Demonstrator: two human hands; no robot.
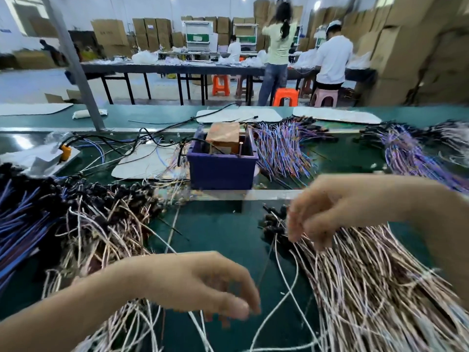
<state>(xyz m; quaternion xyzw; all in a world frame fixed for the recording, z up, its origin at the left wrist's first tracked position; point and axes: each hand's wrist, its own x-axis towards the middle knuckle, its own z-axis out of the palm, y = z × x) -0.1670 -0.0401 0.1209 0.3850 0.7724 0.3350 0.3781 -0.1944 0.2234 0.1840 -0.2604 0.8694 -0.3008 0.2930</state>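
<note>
Pale wire pile (368,288): near right on the green surface (223,232), fanned out, with its black connector ends (272,224) pointing toward the middle.
My right hand (337,212): above the connector end of that pile, fingers hanging down with the tips among the wires. Blur hides whether I am pinching one, so I cannot tell.
Loose white wire (286,298): curls across the bare green between my two hands, just left of the pile.
My left hand (203,283): near centre, nearer to me than the right, fingers loosely curled with thumb and fingertips close together above stray strands (holding one or not, I cannot tell).
Second pile (106,224): left of my left hand, pale wires tangled with black connectors.
Blue wires (17,224): at the left edge, touching that tangle.
Purple box (222,166): farther off, centre, with a brown carton (223,138) standing in it.
Purple-and-blue bundles (279,151): right of the box, spread on the surface.
White pad (144,161): left of the box, under thin cables.
Far back: people at a long table (177,68), orange stools (220,85) and stacked cardboard boxes (406,59).
</note>
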